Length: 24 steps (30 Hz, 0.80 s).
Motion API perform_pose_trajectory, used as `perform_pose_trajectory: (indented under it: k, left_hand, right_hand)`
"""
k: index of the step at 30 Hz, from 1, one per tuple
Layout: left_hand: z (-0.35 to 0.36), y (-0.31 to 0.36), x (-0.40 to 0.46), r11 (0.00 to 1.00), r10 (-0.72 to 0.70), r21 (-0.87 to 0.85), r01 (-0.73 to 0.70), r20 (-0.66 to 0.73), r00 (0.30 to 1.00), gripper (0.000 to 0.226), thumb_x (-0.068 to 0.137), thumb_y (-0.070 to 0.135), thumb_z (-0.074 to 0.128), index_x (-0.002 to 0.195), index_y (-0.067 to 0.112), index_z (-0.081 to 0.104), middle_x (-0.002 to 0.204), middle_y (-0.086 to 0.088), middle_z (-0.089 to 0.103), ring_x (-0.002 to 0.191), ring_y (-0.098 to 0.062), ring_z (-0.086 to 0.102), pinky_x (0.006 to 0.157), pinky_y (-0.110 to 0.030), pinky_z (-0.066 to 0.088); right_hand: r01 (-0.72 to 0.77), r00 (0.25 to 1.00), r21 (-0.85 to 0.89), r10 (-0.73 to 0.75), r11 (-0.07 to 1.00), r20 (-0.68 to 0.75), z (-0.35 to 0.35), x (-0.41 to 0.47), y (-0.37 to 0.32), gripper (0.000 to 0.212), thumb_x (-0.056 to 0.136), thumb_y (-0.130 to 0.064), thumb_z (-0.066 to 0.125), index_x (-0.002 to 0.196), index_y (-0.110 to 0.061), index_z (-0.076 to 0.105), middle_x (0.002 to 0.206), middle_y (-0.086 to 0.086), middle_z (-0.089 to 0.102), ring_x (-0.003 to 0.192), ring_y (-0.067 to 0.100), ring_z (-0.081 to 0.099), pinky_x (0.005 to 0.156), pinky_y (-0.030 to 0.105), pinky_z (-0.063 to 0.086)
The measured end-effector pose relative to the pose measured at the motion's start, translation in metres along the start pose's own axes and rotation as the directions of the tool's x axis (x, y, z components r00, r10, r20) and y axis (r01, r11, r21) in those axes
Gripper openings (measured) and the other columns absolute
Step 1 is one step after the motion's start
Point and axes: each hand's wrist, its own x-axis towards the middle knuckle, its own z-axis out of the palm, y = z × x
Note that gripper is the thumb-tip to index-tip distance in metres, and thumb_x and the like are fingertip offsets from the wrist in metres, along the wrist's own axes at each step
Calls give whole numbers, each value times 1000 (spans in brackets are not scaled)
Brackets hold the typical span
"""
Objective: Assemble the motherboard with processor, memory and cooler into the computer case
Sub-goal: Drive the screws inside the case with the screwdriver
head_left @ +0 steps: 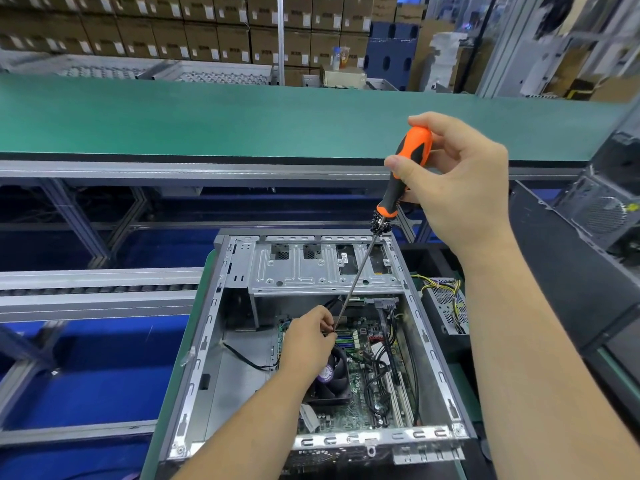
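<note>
Bright, even overhead light with soft shadows; wide-angle bending at the edges, background boxes (207,32) slightly blurred.

One open computer case (207,327) holds one motherboard (363,382) and one fan (334,379); above the case are one screwdriver (401,178) and two hands.

- A green-matted work surface (204,292) carried the open computer case (194,386), which lay on its side with the opening upward.
- Beyond it ran a long green bench (242,119), bare across the visible top.
- Metal roller rails (97,289) stood between the two, left of the case.
</note>
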Motion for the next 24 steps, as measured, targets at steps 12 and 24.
perform_pose_trajectory:
  k: [12, 24]
  left_hand:
    - [-1, -1, 0, 1000, 1, 3, -1, 20, 1000, 23, 85, 14, 73, 83, 30, 57, 76, 16, 60, 67, 1, 55, 56, -7, 34]
    - [0, -2, 1, 1000, 8, 19, -9, 33, 999, 32, 85, 15, 73, 77, 37, 51, 73, 19, 58, 66, 4, 53, 55, -5, 32]
  right_hand:
    - [4, 999, 47, -6, 999, 51, 1, 0, 1, 41, 82, -20, 81, 120, -23, 66, 96, -9, 64, 89, 25, 69, 78, 44, 62]
    - [1, 990, 99, -15, 995, 141, 5, 0, -3, 38, 80, -20, 82, 112, -30, 64, 96, -1, 67, 89, 29, 68, 71, 44, 63]
